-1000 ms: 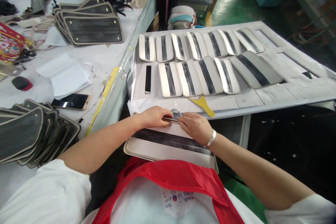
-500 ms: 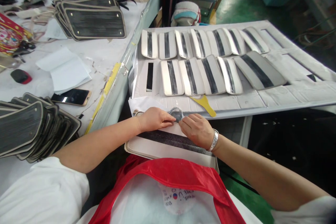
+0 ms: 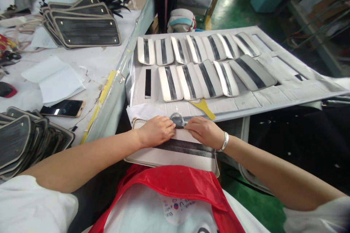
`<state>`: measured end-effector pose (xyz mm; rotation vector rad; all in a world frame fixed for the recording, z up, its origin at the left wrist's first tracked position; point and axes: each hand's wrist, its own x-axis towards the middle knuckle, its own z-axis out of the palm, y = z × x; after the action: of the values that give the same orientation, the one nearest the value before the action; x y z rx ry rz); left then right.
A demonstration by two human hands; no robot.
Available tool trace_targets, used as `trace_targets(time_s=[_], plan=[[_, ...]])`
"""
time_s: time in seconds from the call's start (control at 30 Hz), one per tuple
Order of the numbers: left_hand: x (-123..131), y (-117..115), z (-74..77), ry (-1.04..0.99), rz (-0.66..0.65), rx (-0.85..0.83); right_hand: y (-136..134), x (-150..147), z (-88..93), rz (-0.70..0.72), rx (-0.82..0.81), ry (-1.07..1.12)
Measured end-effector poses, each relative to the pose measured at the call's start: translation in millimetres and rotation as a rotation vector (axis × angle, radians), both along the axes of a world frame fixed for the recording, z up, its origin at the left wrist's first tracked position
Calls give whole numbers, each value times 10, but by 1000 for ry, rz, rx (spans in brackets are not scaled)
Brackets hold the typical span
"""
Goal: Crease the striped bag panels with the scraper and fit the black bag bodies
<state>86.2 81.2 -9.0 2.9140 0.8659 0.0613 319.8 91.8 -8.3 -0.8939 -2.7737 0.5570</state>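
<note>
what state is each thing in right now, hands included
left hand: fingers bent, on the near panel; grip unclear
right hand: fingers bent at its far edge; grip unclear
near panel: striped side up, in front of the apron
striped panels: lying in two rows on the white board
yellow tool: lying near the board's edge
phone: face up, screen dark
dark panels: piled in two stacks

My only view: head-worn, facing forward and down; glossy red fabric apron (image 3: 175, 180) nearest, bare hands (image 3: 156, 131) mid-frame, shiny green floor (image 3: 229, 2) farthest.
</note>
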Motion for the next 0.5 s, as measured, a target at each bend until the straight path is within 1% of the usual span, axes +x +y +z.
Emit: trace_targets(time_s=[0.07,0.13,0.2,0.27,0.4,0.43,0.5], plan=[[95,12,-18,-24,91,-21,15,145,-52,-121,-97,98],[183,34,-47,-49,150,-41,-9,235,-97,-228,-151,160],[250,54,-75,-68,194,-75,-50,270,-126,-289,-183,218],[291,64,-95,-90,211,-117,-85,273,-141,-304,-189,262],[338,81,-107,-201,176,-218,-100,284,-150,-264,-124,256],[352,94,-107,-232,168,-253,-91,291,-150,-264,-126,241],[391,136,-106,-259,162,-335,-65,305,-150,-298,-188,196]])
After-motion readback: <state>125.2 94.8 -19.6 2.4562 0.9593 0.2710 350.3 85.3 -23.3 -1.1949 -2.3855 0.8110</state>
